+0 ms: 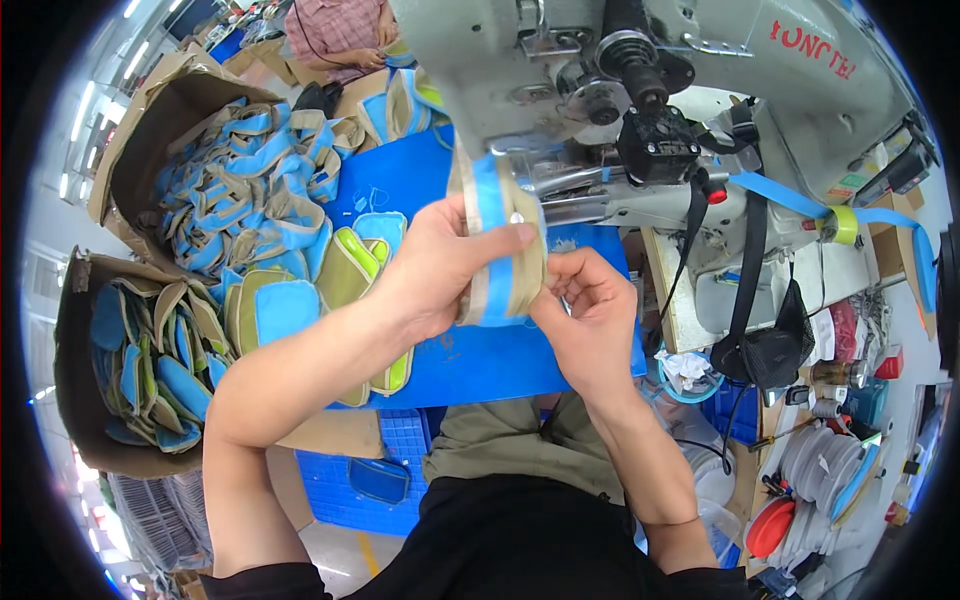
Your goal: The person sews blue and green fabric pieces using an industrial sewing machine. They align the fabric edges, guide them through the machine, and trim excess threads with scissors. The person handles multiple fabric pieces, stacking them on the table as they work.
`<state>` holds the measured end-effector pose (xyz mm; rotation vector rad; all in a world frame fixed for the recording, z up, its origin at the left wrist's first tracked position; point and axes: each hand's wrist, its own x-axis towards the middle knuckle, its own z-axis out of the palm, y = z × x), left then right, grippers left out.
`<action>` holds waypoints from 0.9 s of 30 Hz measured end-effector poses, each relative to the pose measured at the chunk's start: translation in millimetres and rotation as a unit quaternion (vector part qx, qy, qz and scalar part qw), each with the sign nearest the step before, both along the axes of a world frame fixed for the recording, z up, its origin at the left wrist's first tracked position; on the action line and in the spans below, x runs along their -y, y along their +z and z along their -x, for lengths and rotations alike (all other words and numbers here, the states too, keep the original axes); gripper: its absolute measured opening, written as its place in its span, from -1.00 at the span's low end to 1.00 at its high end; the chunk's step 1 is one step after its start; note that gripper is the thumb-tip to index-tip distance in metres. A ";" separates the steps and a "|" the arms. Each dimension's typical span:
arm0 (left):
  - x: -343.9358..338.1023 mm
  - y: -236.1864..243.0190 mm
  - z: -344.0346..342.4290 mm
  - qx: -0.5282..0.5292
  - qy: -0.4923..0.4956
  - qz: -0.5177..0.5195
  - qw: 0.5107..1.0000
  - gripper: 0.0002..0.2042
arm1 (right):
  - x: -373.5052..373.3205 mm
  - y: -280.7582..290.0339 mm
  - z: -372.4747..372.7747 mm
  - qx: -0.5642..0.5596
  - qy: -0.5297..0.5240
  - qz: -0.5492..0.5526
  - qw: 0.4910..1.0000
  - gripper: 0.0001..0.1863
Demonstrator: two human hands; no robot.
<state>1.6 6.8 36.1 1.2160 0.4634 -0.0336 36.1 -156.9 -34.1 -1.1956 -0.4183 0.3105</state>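
Note:
A khaki fabric band (496,215) with a blue centre stripe stands upright in front of the grey sewing machine (470,70). My left hand (440,265) is closed on the band, its thumb lying across the front of it. My right hand (583,320) has curled fingers pinching at the band's lower right edge. The band reaches up beside the machine's metal arm (575,208). A blue tape (780,197) runs from the right side toward the machine. Padded blue, khaki and green pieces (288,314) lie on the blue tabletop (470,370), left of my hands.
Two cardboard boxes at left hold piled straps (240,175) and padded pieces (160,370). Another person (335,40) handles similar pieces at the top. A small bin (690,375), a black bag (770,350) and stacked spools (815,480) are at right, by the machine stand.

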 end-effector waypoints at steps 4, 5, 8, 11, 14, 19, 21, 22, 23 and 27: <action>-2.7 -3.0 -0.9 0.015 0.006 -0.007 1.000 -0.75 | -4.8 -2.1 -1.1 0.001 0.000 -0.012 1.000 -0.80; -7.0 -2.0 -4.3 0.013 0.000 -0.012 1.000 -0.75 | -9.0 -1.7 -5.2 -0.004 0.001 -0.010 1.000 -0.81; -12.5 -0.3 -13.3 0.016 0.004 -0.021 1.000 -0.72 | -16.6 -1.7 -16.7 -0.002 0.009 -0.003 1.000 -0.81; -13.7 3.8 -17.7 0.024 0.010 -0.031 0.999 -0.69 | -19.6 4.4 -22.9 0.008 0.011 0.003 1.000 -0.82; -13.5 0.2 -16.7 0.029 0.004 -0.037 0.999 -0.71 | -16.6 6.0 -27.1 0.008 0.013 0.001 1.000 -0.82; -29.4 -4.7 -1.0 0.028 -0.022 0.147 0.989 -0.61 | -14.7 -4.6 -9.8 -0.017 -0.026 -0.046 0.998 -0.84; -34.6 -10.1 3.1 0.055 -0.020 0.151 0.987 -0.61 | -13.9 0.8 1.9 -0.011 -0.058 -0.041 0.997 -0.83; -36.1 -13.8 5.0 0.071 -0.017 0.155 0.985 -0.61 | -8.6 3.3 3.4 0.021 -0.056 -0.018 0.998 -0.83; -39.2 -17.7 7.5 0.083 -0.023 0.171 0.981 -0.64 | -3.5 6.2 4.7 0.054 -0.054 0.006 0.997 -0.83; -30.5 -23.6 7.0 0.096 0.001 0.051 0.994 -0.62 | 3.0 4.6 4.4 0.102 -0.042 0.064 0.992 -0.81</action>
